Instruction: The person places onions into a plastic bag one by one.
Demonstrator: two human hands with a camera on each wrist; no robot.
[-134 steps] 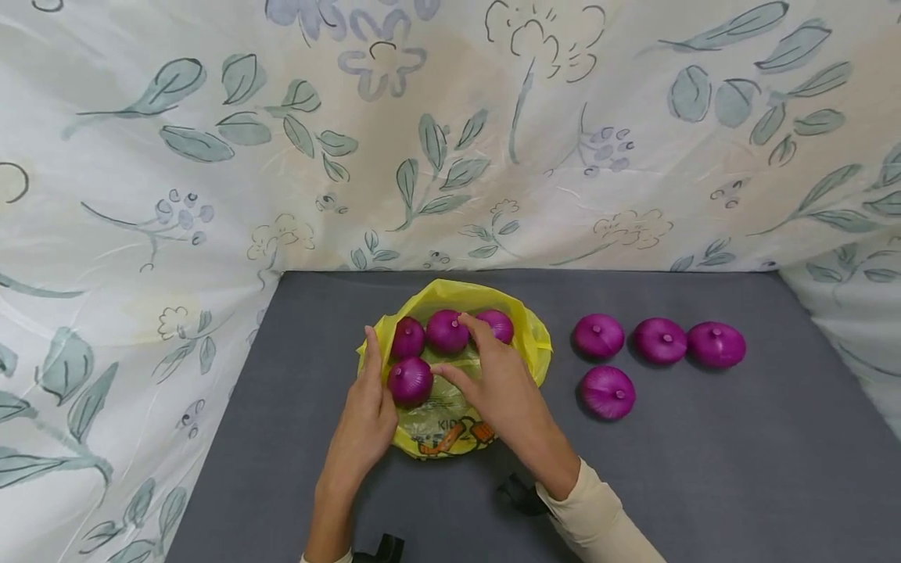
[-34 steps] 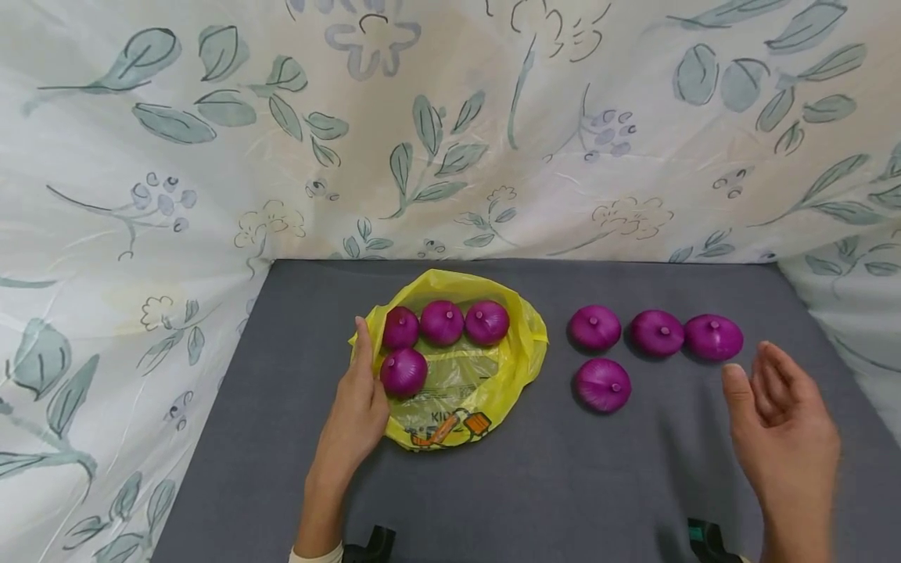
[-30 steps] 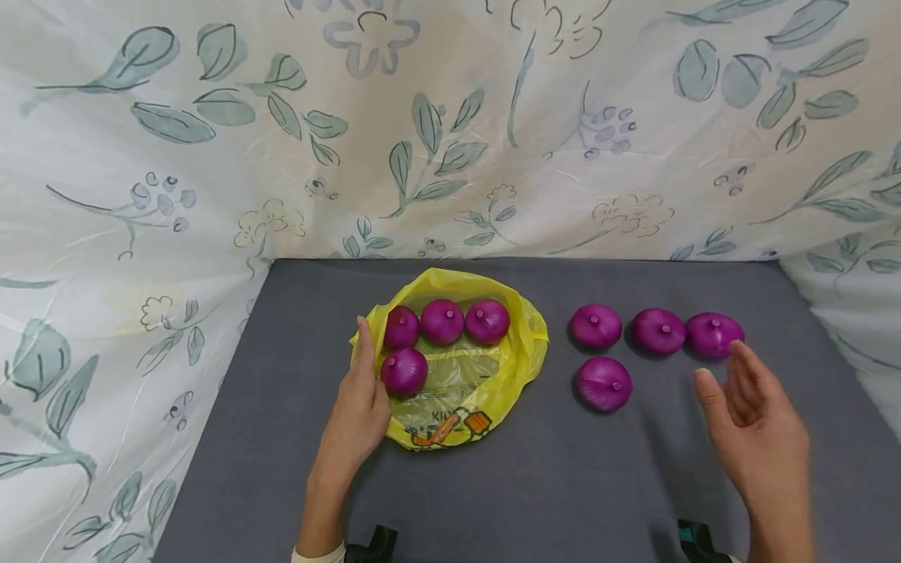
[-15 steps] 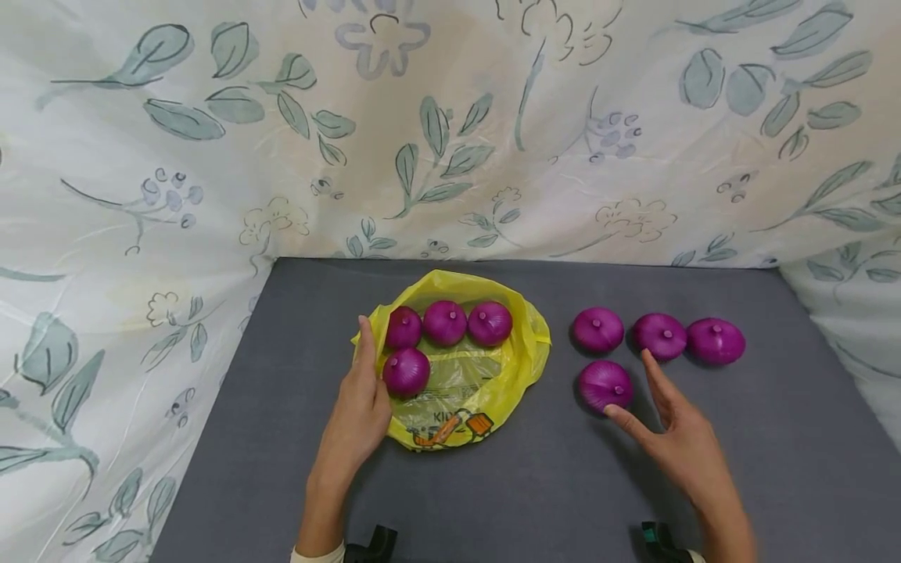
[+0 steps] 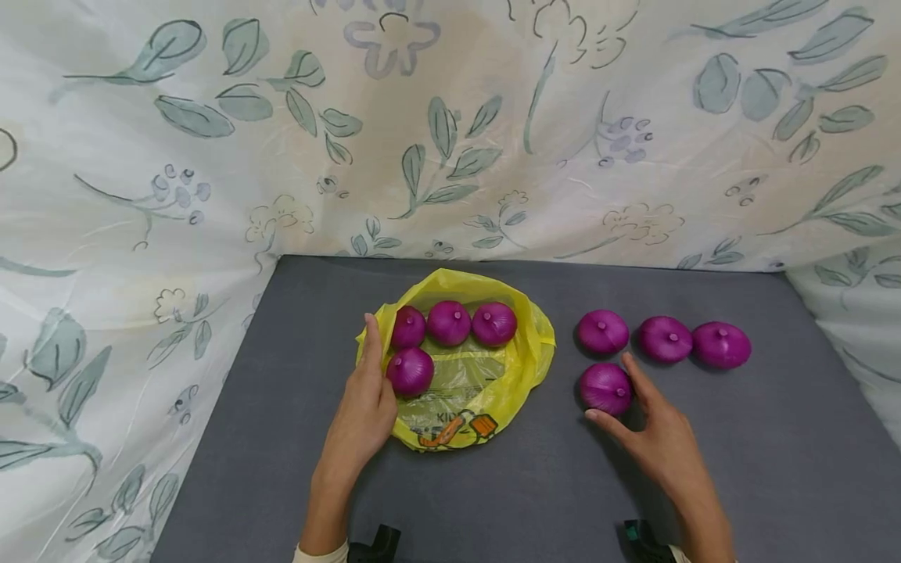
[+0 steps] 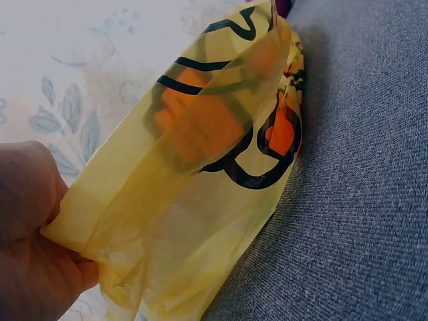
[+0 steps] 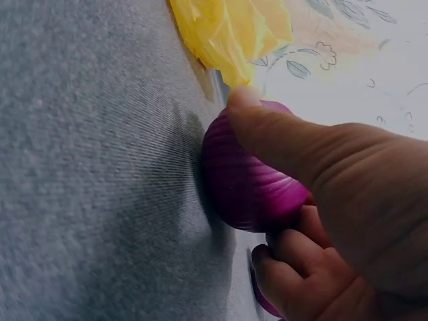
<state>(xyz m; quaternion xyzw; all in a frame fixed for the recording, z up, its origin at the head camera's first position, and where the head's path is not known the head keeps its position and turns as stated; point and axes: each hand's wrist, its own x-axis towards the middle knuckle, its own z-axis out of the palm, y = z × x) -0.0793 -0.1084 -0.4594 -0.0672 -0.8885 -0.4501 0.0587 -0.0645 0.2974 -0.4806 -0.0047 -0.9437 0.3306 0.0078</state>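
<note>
My left hand (image 5: 362,407) grips the left rim of a yellow plastic bag (image 5: 521,391); the left wrist view shows its fingers curled on the bag's film (image 6: 187,221). Several purple onions lie inside the mouth, among them a front onion (image 5: 411,372) beside that hand. Right of the bag, my right hand (image 5: 662,438) has thumb and fingers around the nearest loose onion (image 5: 604,389), which rests on the table. In the right wrist view the thumb lies across this ribbed onion (image 7: 251,187), with fingers on its far side.
Three more onions form a row behind the held one: a left onion (image 5: 602,332), a middle onion (image 5: 665,339) and a right onion (image 5: 722,345). The grey cloth-covered table (image 5: 493,508) meets a floral curtain (image 5: 450,141) at its back edge.
My right hand, in the bag earlier, moved out to the far right, then came back left to the front loose onion and closed around it. My left hand stayed on the bag's rim.
</note>
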